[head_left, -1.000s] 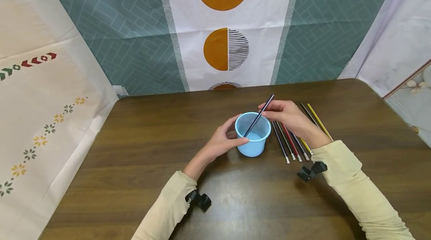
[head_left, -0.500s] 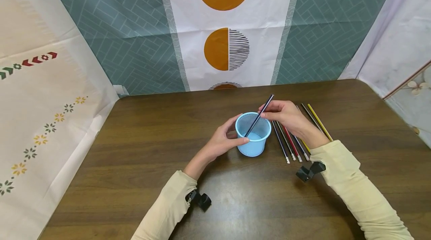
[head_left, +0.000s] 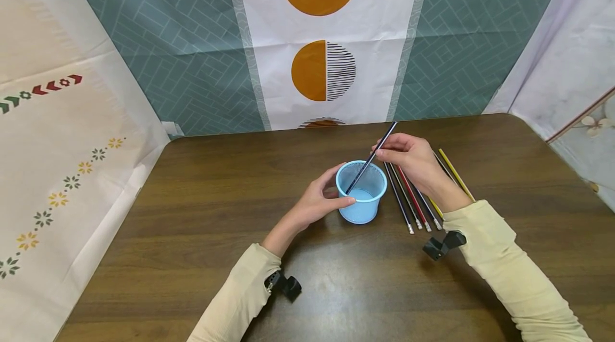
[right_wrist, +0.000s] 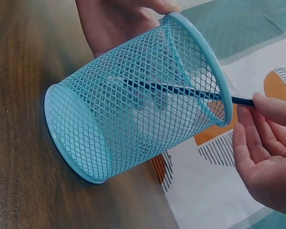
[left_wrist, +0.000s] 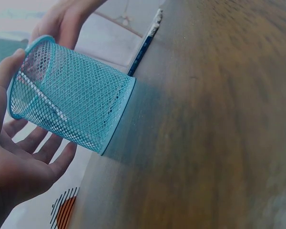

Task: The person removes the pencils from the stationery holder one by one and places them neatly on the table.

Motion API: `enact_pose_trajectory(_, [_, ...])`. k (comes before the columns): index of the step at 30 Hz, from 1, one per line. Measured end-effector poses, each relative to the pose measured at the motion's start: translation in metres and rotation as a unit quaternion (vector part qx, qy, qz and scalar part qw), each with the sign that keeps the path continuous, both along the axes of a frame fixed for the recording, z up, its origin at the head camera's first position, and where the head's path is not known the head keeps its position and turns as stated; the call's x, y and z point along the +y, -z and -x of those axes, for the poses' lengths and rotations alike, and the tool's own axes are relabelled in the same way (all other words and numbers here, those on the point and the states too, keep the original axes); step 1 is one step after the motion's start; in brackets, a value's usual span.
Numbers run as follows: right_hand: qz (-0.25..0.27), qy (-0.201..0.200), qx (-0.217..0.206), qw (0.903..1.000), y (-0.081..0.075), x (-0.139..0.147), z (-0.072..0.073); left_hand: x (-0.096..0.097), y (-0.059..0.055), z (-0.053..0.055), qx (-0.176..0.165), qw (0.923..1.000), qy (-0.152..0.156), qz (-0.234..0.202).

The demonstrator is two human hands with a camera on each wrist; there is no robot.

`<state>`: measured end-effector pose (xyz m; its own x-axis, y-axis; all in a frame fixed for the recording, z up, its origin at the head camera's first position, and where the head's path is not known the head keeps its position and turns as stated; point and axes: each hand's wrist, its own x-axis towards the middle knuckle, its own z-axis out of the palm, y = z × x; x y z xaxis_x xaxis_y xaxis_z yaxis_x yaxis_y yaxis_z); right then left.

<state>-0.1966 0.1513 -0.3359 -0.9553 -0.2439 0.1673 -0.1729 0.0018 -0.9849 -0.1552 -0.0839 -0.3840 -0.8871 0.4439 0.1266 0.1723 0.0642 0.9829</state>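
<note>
My left hand (head_left: 317, 200) holds a light blue mesh pencil cup (head_left: 359, 211), which stands upright on the table. Its thumb lies at the rim and the fingers go round the far left side. Above the cup's right side, my right hand (head_left: 415, 163) pinches a dark striped pencil (head_left: 388, 133) between thumb and fingers. The pencil leans, its lower part inside the cup. Through the mesh in the right wrist view, the pencil (right_wrist: 181, 89) shows a pale lower end; whether it touches the cup's wall I cannot tell.
Right of the cup several pencils lie side by side, among them a dark blue pencil (head_left: 401, 204), a red pencil (head_left: 416, 201) and a yellow pencil (head_left: 454, 171). My right forearm partly covers them. The brown wooden table (head_left: 216, 198) meets hanging patterned cloths at its back.
My right hand has risen a little, away from the cup, and the pencil has come up with it. The left hand and the cup have stayed in place.
</note>
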Motion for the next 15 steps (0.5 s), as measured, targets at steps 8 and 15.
enact_pose_trajectory(8, [0.077, -0.016, 0.021, 0.9967, -0.003, -0.001, -0.004, -0.001, -0.026, -0.015, 0.001, 1.0000, 0.003, 0.000])
enact_pose_trajectory(15, [0.058, -0.005, 0.062, 0.9964, -0.008, -0.003, -0.006, 0.000, -0.018, -0.010, -0.003, 1.0000, 0.004, 0.002])
